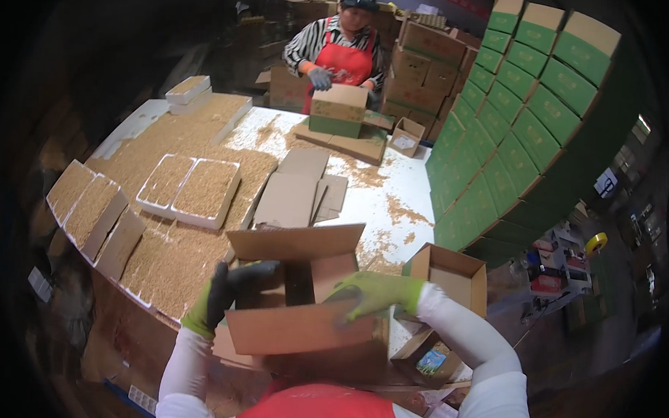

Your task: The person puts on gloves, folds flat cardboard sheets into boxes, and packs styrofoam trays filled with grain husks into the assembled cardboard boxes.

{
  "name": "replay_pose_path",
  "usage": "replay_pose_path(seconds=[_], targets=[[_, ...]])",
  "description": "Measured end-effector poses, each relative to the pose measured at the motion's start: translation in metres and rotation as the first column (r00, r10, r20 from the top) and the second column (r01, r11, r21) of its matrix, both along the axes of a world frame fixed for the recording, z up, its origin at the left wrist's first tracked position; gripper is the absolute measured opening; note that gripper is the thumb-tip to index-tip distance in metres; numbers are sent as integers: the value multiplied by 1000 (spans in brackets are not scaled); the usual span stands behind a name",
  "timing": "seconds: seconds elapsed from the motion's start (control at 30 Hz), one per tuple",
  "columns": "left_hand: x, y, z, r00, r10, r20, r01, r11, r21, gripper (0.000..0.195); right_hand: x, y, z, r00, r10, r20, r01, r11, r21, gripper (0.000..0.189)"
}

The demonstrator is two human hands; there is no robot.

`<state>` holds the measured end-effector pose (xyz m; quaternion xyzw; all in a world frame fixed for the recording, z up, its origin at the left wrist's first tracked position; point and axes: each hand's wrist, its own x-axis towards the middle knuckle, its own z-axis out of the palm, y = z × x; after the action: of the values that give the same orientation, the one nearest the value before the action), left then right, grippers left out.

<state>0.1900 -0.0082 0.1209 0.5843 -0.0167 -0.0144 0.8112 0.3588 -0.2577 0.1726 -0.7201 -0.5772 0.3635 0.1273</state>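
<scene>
Before me, near the table's front edge, stands an open cardboard box (300, 332) with its flaps spread. My left hand (235, 288), in a yellow-green and dark glove, is at the box's left side, its fingers reaching over the opening. At the right side, my right hand (367, 296), in a similar glove, lies over the near right part of the box, blurred. Whether either hand grips a flap is not clear. Inside the box a dark gap shows between brown panels.
White trays (205, 190) of tan granules stand on a granule-covered table at left. Flat cardboard sheets (288, 199) lie ahead. Small open boxes (456, 274) are at right, beneath stacked green boxes (509, 121). Across the table a co-worker (342, 54) handles a green-and-brown box (338, 112).
</scene>
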Motion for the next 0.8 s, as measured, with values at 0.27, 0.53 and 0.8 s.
replay_pose_path(seconds=[0.27,0.53,0.8], targets=[[-13,-36,9,694,50,718,-694,-218,686,75,78,39,-10,813,-394,429,-23,714,700,52],[-23,-54,-1,814,580,24,-291,372,881,92,80,-61,-82,639,-681,-358,699,708,-100,72],[-74,-48,-48,767,505,397,-641,635,431,95,-57,-97,-87,312,-447,-838,856,515,44,77]])
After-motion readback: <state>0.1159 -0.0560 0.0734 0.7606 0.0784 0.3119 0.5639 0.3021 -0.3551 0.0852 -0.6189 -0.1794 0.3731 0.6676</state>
